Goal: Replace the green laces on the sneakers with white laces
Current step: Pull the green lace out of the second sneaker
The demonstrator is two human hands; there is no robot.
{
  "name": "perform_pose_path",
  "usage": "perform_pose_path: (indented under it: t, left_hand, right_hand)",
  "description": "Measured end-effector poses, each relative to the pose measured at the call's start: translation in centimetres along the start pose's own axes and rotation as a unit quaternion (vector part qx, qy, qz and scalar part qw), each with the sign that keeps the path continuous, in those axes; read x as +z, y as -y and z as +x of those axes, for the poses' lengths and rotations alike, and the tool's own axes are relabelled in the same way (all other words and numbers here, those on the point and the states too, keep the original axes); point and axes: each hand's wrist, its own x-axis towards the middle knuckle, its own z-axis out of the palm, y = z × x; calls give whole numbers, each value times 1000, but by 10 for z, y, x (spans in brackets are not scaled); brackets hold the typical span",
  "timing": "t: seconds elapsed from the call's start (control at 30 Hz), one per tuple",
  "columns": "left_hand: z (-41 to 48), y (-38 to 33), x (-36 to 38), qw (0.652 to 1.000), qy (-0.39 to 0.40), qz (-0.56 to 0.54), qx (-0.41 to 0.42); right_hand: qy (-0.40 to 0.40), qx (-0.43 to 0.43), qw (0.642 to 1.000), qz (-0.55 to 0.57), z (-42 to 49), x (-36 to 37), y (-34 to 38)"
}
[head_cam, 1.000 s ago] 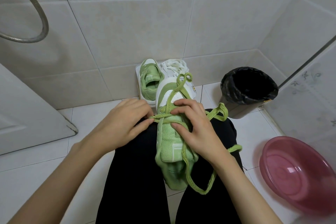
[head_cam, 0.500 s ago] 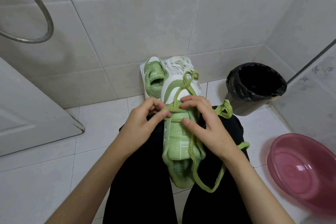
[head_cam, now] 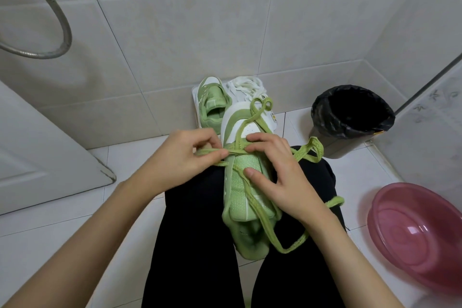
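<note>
Two bare forearms [head_cam: 100,220], plain black trousers [head_cam: 195,232] covering both thighs and knees, matte fabric

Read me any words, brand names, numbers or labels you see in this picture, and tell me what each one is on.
No text here is readable.
Small yellow tag on the white box behind the sneaker: too small to read.
Faint dark mark inside the sneaker's heel: blurred, unreadable.
Green lace, bin, pink basin: no text visible.
</note>
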Motion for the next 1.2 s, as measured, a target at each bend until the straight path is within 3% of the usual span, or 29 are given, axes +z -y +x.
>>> perform_pose_path:
  t: [0.1, 0.2, 0.27, 0.33, 0.43, 0.5, 0.6, 0.73, 0.87, 1.0, 1.13, 1.2]
  left_hand:
    - [-1, -9, 4, 979, 6, -201, -20]
    - [-1, -9, 15, 957, 15, -280, -67]
    - [-4, -1, 8, 975, 5, -204, -82]
    - [-10, 11, -9, 998, 26, -36, -40]
    - [-14, 16, -20, 988, 74, 127, 48]
    - [-13, 13, -9, 981, 55, 177, 60]
    - [-13, 13, 9, 990, -4, 139, 28]
    - [-14, 10, 28, 997, -50, -42, -34]
    - [-14, 7, 34, 973, -74, -196, -95]
    - [-13, 0, 31, 938, -19, -326, -119]
    - [-15, 9, 0, 966, 25, -248, -72]
    - [-22, 22, -27, 990, 17, -121, -71]
  right_hand:
    - [-7, 8, 1000, 5, 2, 1, 2]
    - [-1, 12, 1000, 17, 1, 0, 2]
    - [5, 11, 1000, 17, 0, -2, 2]
    - [10, 7, 1000, 17, -1, -4, 2]
    - [2, 7, 1000, 23, -2, -4, 2]
    - [-3, 15, 1000, 24, -1, -3, 3]
    - [0, 29, 999, 23, 2, 0, 4]
    - [-4, 52, 997, 60, 6, -4, 5]
    - [-11, 60, 994, 90, 9, -8, 4]
    - [-14, 61, 993, 100, 9, -12, 5]
    - [0, 64, 995, 77, 10, -17, 5]
    - [4, 67, 996, 64, 11, -19, 6]
